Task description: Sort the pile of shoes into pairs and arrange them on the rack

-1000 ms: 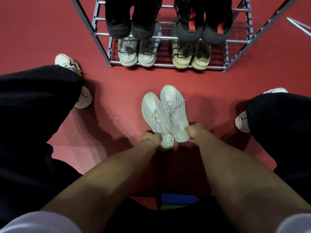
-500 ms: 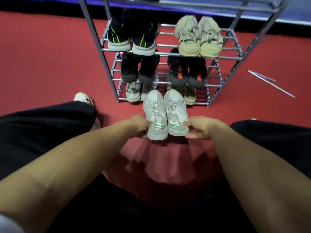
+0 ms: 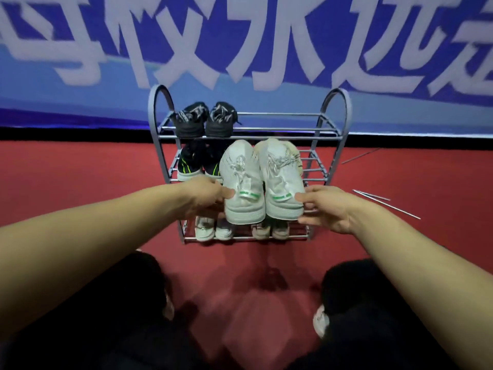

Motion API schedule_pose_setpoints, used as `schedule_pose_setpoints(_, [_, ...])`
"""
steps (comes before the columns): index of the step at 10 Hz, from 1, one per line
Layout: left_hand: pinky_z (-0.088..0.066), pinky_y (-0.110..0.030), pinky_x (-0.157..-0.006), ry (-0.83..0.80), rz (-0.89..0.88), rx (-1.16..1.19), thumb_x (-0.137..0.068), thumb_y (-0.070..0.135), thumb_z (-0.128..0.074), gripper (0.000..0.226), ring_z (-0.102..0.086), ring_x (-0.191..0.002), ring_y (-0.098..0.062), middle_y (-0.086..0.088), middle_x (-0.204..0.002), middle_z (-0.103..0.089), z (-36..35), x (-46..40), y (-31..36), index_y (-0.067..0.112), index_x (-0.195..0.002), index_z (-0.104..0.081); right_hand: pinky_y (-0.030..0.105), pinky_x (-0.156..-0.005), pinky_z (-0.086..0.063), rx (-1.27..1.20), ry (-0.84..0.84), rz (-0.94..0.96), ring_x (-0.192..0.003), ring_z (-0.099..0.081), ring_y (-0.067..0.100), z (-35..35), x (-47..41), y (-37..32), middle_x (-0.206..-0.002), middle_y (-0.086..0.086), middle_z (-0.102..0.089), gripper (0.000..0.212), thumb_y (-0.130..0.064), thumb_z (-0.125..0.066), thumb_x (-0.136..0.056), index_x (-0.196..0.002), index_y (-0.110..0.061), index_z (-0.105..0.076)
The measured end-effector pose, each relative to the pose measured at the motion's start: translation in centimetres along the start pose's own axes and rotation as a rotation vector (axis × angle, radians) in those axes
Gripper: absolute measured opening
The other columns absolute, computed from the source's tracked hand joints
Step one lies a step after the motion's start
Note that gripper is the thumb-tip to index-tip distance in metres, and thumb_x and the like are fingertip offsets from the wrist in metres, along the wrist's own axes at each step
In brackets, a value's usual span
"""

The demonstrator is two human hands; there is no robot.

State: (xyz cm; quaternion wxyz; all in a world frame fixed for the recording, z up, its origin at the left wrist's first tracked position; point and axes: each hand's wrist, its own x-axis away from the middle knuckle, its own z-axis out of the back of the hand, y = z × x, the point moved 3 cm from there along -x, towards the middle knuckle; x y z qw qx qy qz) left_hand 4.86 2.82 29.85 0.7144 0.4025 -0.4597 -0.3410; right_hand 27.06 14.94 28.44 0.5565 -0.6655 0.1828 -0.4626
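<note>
A pair of white sneakers with green heel tabs is held side by side in the air before the grey metal shoe rack. My left hand grips the heel of the left white sneaker. My right hand grips the heel of the right white sneaker. A black pair sits on the left of the top shelf, whose right half is bare. Black shoes with green stripes sit below. Pale pairs show on the bottom shelf. The held sneakers hide the rack's middle.
The rack stands on red carpet in front of a blue banner with white characters. Thin metal rods lie on the floor to the right. My black trouser legs and white shoe fill the foreground.
Both hands have lifted the white pair off the floor and up toward the rack's upper shelves. My view has tilted up, bringing the top shelf and banner into sight.
</note>
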Motion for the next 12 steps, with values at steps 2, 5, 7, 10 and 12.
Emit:
schedule_pose_setpoints(2, [-0.055, -0.024, -0.047, 0.114, -0.15, -0.019, -0.095, 0.01, -0.056, 0.022, -0.052, -0.041, -0.009, -0.002, -0.054, -0.057, 0.4, -5.6, 10.6, 0.009, -0.073, -0.055, 0.03, -0.07, -0.054, -0.125, 0.132, 0.112, -0.069, -0.059, 0.01, 3.0, -3.4, -8.5, -0.075, -0.001, -0.063, 0.012, -0.013, -0.057, -0.096, -0.086, -0.018, -0.058])
schedule_pose_setpoints(5, [-0.059, -0.05, -0.08, 0.358, -0.189, -0.255, -0.092, 0.011, -0.056, 0.017, -0.07, -0.085, -0.037, -0.024, -0.096, -0.068, -1.0, -17.8, 17.7, -0.004, -0.094, -0.063, 0.017, -0.036, -0.047, -0.047, 0.361, 0.107, -0.06, -0.057, 0.014, 7.4, -14.5, -14.5, -0.079, 0.005, -0.062, 0.013, -0.015, -0.051, -0.096, -0.104, -0.01, -0.06])
schedule_pose_setpoints(7, [-0.053, -0.035, -0.081, 0.39, -0.122, -0.583, -0.092, 0.012, -0.055, 0.011, -0.065, -0.094, -0.03, -0.009, -0.089, -0.064, -0.5, -22.5, 18.4, 0.007, -0.084, -0.061, 0.02, -0.038, -0.044, 0.044, 0.404, 0.093, -0.049, -0.049, 0.017, 8.6, -19.9, -15.6, -0.071, 0.007, -0.057, 0.013, -0.011, -0.049, -0.093, -0.089, -0.009, -0.06])
schedule_pose_setpoints(10, [-0.045, -0.032, -0.073, 0.281, -0.102, -0.739, -0.096, 0.027, -0.049, 0.03, -0.064, -0.092, -0.032, -0.015, -0.101, -0.068, -0.4, -26.1, 16.8, 0.002, -0.103, -0.064, 0.024, -0.048, -0.036, 0.472, 0.403, 0.027, -0.052, -0.042, 0.021, 8.7, -22.7, -15.7, -0.072, 0.014, -0.05, 0.023, -0.011, -0.043, -0.089, -0.101, 0.0, -0.059])
schedule_pose_setpoints(12, [-0.045, -0.034, -0.087, 0.388, -0.152, -0.849, -0.097, 0.04, -0.039, 0.047, -0.059, -0.112, -0.036, -0.02, -0.123, -0.062, -0.1, -25.1, 17.3, 0.002, -0.115, -0.061, 0.027, -0.056, -0.039, 0.632, 0.46, 0.14, -0.063, -0.048, 0.024, 8.9, -21.9, -16.1, -0.082, 0.012, -0.053, 0.03, -0.035, -0.041, -0.09, -0.095, -0.011, -0.058])
